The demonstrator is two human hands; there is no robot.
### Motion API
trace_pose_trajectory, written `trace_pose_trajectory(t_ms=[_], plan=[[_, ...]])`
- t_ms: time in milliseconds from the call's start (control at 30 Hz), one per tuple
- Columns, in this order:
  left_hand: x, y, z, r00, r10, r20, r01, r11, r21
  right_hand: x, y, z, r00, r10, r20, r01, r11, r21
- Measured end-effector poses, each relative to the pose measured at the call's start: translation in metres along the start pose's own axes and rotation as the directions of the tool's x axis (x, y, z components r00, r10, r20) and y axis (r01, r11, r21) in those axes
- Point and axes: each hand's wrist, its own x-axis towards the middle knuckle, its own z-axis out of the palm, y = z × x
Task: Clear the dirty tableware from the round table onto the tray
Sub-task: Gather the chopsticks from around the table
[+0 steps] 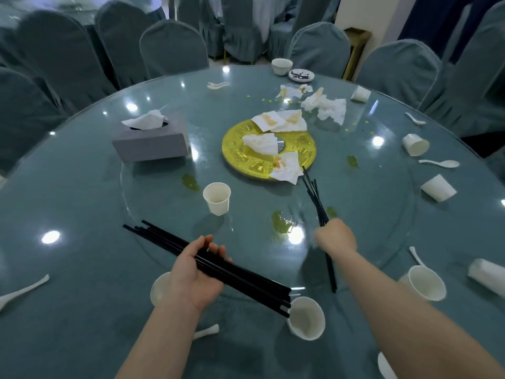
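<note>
My left hand [195, 272] grips a bundle of several black chopsticks [246, 283] lying slantwise above the round table's near side. My right hand [336, 236] holds a second bunch of black chopsticks [314, 195], their tips pointing toward the gold plate [240, 154] at the centre of the glass turntable [369, 214]. White paper cups stand or lie around: one upright [217, 198] on the turntable, one [306, 318] near my left wrist, one [426, 283] at the right. White spoons [440, 163] lie scattered along the rim. No tray is in view.
A grey tissue box [153, 143] sits left of the gold plate. Stained napkins [325, 106] and green spills [281, 222] litter the turntable. A small bowl [281, 66] and a saucer [301, 75] stand at the far edge. Covered chairs [173, 47] ring the table.
</note>
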Motion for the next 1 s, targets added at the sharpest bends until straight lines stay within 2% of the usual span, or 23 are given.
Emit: trace_pose_trajectory(t_ms=[167,333,400,567,700,833,1000], plan=[[-0.025,-0.003,0.0,0.999,0.001,0.047,-0.002,1.0,0.019,-0.038,0.007,-0.024,0.99,-0.034,-0.14,0.055,0.987,0.149],[-0.051,-0.013,-0.005,0.995,-0.025,0.101,0.019,0.998,0.058,-0.085,0.031,-0.044,0.963,-0.053,-0.264,0.151,0.919,0.364],[-0.059,-0.019,-0.01,0.992,-0.045,0.119,0.037,0.997,0.073,-0.102,0.043,-0.047,0.959,-0.041,-0.281,0.154,0.906,0.394],[-0.072,-0.037,-0.028,0.985,-0.099,0.138,0.083,0.99,0.119,-0.143,0.078,-0.055,0.962,0.077,-0.261,0.057,0.882,0.468],[-0.08,-0.06,-0.043,0.973,-0.176,0.15,0.15,0.974,0.17,-0.188,0.118,-0.05,0.95,0.039,-0.31,0.134,0.846,0.516],[-0.09,-0.084,-0.055,0.958,-0.25,0.14,0.219,0.955,0.202,-0.225,0.155,-0.042,0.95,0.104,-0.296,0.069,0.85,0.521],[-0.107,-0.109,-0.068,0.955,-0.272,0.119,0.241,0.944,0.227,-0.252,0.198,-0.045,0.943,0.126,-0.308,0.062,0.843,0.535]])
